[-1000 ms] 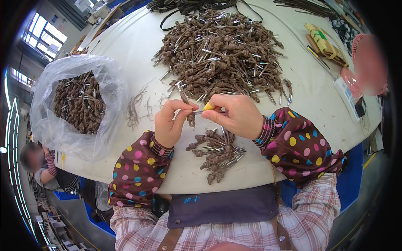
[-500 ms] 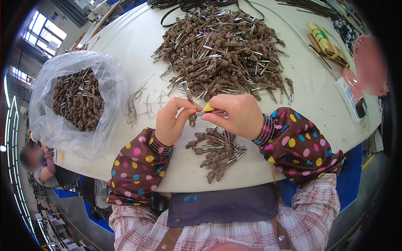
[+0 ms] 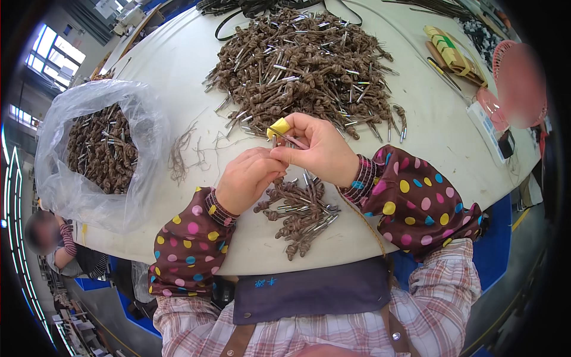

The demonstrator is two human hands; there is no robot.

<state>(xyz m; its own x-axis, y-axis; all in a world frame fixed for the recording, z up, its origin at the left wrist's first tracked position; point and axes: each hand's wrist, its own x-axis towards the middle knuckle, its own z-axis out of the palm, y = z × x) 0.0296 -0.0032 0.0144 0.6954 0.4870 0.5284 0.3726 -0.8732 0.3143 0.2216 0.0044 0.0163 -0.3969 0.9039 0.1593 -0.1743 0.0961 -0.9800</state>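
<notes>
A clear bag [image 3: 89, 154] at left holds many knotted cords. The left hand [image 3: 247, 178] and right hand [image 3: 318, 149], a yellow guard [image 3: 278, 127] on its fingertip, pinch one cord [image 3: 291, 141] between them above a small pile [image 3: 300, 211]. The big pile [image 3: 303, 65] beyond looks mostly unworked. Far right lies a yellow-green packet [image 3: 447, 50].
</notes>
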